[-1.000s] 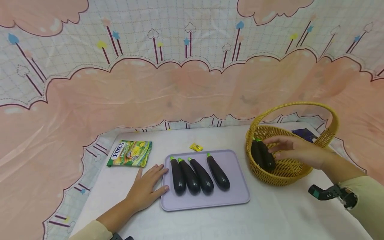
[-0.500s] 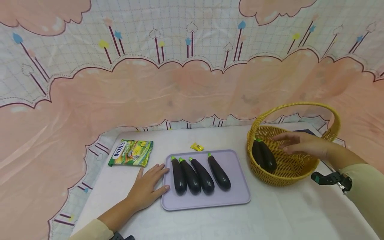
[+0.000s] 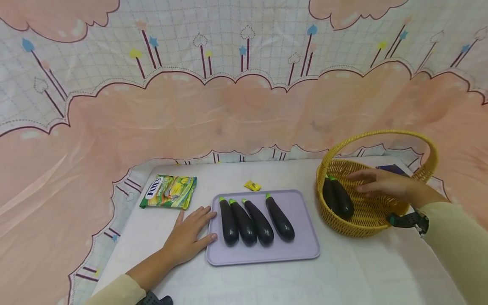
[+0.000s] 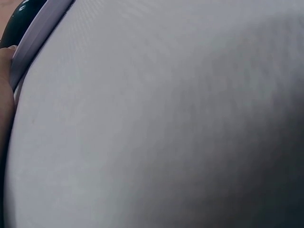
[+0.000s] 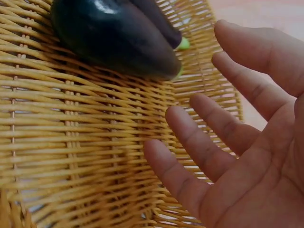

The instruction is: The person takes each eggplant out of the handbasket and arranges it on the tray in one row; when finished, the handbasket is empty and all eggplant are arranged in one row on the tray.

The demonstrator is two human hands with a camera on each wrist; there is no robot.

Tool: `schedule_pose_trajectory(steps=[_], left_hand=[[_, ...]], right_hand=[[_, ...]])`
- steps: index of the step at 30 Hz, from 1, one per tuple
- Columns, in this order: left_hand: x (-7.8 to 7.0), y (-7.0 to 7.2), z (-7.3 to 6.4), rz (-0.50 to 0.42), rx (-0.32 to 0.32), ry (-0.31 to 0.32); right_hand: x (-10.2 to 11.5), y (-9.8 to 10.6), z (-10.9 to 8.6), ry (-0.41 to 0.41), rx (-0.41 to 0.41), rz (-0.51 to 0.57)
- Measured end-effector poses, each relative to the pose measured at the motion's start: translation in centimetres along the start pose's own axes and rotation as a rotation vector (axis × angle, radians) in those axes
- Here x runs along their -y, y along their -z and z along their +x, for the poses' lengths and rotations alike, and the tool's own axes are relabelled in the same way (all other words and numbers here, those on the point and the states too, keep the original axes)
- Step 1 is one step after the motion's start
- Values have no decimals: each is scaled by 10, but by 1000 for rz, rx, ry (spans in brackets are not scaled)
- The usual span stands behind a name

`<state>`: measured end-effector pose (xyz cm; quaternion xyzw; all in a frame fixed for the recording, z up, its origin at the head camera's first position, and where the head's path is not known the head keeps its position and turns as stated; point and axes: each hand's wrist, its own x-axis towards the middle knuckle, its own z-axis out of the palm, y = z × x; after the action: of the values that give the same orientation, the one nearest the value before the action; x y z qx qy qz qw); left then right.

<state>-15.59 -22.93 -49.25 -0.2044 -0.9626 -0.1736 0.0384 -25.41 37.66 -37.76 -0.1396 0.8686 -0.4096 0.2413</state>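
Several dark eggplants (image 3: 245, 226) with green tips lie on a lilac tray (image 3: 305, 243) in the head view. My left hand (image 3: 187, 237) rests on the table at the tray's left side, its fingers spread and the fingertips touching the rim. Over the yellow wicker basket (image 3: 366, 231) at the right, my right hand (image 3: 385, 184) hovers with loosely extended fingers and holds nothing. Two eggplants (image 5: 114, 35) lie together inside that basket. In the right wrist view they are apart from the fingers (image 5: 185, 130). The left wrist view shows mostly white tablecloth.
A green and yellow FOX'S candy bag (image 3: 169, 192) lies on the table left of the tray. Behind the tray is a small yellow wrapped candy (image 3: 252, 185). Partly hidden behind the basket is a dark blue packet (image 3: 392, 169). The basket's tall handle (image 3: 381, 132) arches above it.
My right hand has drawn back to the right, away from the two eggplants in the basket. My left hand keeps its place at the tray. The head view has shifted slightly.
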Motion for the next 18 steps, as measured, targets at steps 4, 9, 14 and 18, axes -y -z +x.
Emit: schedule_pose_trajectory(steps=[4,9,14,18], left_hand=[[1,2,0,1,-4,2],[2,2,0,-11,0,4],[1,1,0,-10,15,8],[0,2,0,-7,21,12]], right_hand=[[-4,-6,10,5,26,66],[-9,-14,21,29,83,114],[-9,-19,26,23,108,98],[-10,-21,29,13,119,103]])
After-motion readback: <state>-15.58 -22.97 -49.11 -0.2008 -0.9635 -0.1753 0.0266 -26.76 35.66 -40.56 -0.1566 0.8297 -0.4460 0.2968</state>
